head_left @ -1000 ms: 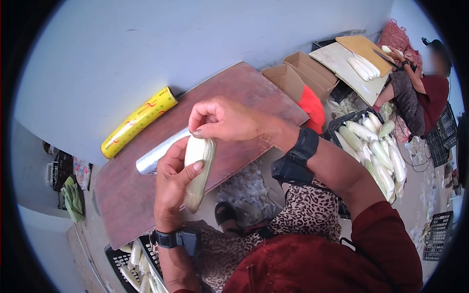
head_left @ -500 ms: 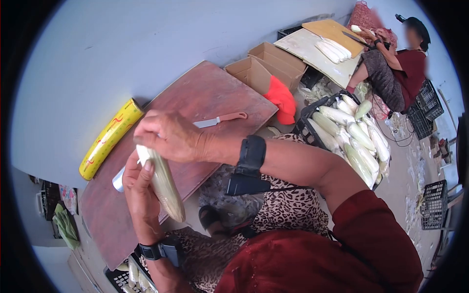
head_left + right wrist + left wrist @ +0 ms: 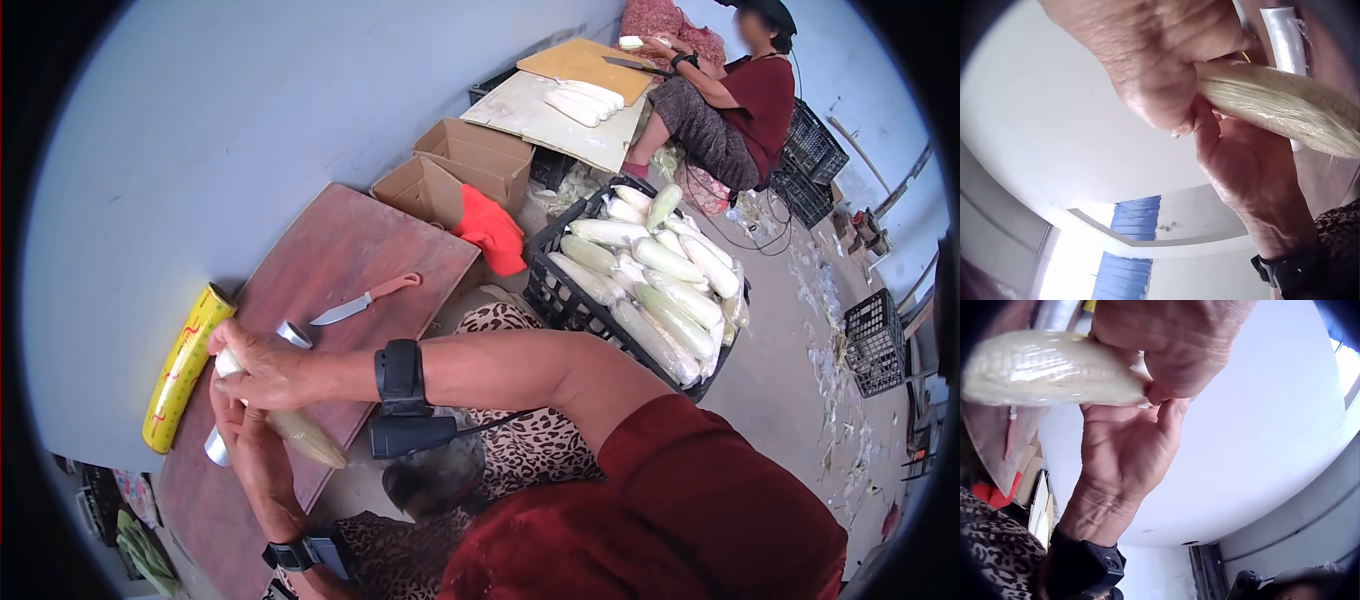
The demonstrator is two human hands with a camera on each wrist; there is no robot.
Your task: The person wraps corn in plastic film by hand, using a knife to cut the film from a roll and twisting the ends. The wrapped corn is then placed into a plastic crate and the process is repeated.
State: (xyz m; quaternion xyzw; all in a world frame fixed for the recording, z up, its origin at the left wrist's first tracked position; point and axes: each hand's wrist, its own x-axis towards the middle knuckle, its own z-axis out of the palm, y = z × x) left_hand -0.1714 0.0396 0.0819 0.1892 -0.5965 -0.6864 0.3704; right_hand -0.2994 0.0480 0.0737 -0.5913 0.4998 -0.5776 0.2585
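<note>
An ear of corn (image 3: 308, 438) in clear plastic film is held over the left part of the reddish table, tilted, its lower end towards the lap. My left hand (image 3: 250, 445) grips it from below, near its upper end. Over that end curls my right hand (image 3: 265, 372), its fingers and thumb around the corn. Both hands meet there in the left wrist view, where the wrapped corn (image 3: 1054, 369) sticks out to the left with shiny film over its kernels. Behind the hands, a silvery film roll (image 3: 216, 446) lies on the table, partly hidden.
A yellow printed roll (image 3: 185, 375) lies along the wall side of the table (image 3: 370, 235). Beyond the hands lies a knife (image 3: 350, 305). A black crate (image 3: 548, 290) of wrapped corn stands to the right, with cardboard boxes (image 3: 480, 160) behind. Another person (image 3: 740, 110) sits farther back.
The head view has swung right, so the hands and corn appear farther left and the knife shows. My right hand has gone from fingertips at the corn's upper end to curling over it.
</note>
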